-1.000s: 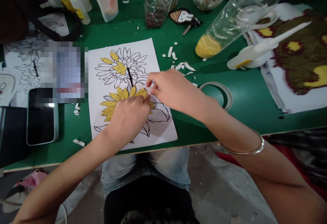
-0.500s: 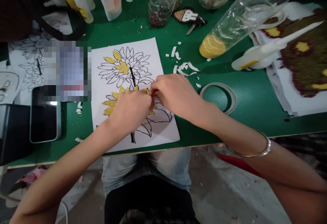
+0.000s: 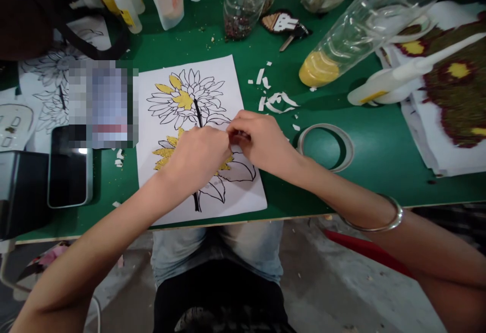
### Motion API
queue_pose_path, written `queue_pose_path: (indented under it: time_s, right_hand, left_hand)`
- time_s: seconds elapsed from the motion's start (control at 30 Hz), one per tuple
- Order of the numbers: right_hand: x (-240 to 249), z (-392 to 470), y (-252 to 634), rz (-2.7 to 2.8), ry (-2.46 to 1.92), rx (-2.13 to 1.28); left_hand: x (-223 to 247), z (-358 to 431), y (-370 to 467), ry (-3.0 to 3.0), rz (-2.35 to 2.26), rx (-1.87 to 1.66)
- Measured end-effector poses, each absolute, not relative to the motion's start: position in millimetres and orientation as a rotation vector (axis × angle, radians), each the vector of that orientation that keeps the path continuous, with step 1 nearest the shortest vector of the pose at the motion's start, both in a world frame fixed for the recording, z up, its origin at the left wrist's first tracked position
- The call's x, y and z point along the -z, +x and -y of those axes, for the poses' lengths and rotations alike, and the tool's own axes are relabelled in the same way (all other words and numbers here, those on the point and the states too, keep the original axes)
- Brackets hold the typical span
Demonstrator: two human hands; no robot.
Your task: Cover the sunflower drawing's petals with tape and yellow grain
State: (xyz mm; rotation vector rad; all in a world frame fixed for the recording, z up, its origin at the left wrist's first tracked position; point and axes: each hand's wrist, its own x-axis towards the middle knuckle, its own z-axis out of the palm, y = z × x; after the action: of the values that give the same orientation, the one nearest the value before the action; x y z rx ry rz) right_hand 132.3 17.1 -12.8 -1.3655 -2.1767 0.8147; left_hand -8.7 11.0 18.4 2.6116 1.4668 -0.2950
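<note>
Both hands (image 3: 224, 143) meet, fingers curled, over the flower drawing (image 3: 180, 82).

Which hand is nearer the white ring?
Right hand: just left of the ring, partly over the sheet. Left hand: farther left, over the lower flower.

Tabletop (image 3: 395, 176): 1 green surface, crossing nearly the full view
Near edge (image 3: 296, 217): thin, pale
Floor (image 3: 315, 282): grey, with whitish patches
Light: soft sheen on the green at right, upper left corner dark
</note>
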Motion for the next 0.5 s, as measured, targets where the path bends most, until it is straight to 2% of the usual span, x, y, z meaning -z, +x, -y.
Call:
queue_pose_path:
  time_s: [0.3, 0.5]
  right_hand:
    - [15.1, -15.7, 138.9, 2.09, -1.389, -0.877]
    - [14.3, -17.4, 139.6, 2.105, -1.433, -0.873]
  left_hand:
    - [-14.6, -13.8, -18.4, 2.71, -1.336, 0.301]
    - [-21.4, -18.5, -18.1, 2.785, -1.268, 0.445]
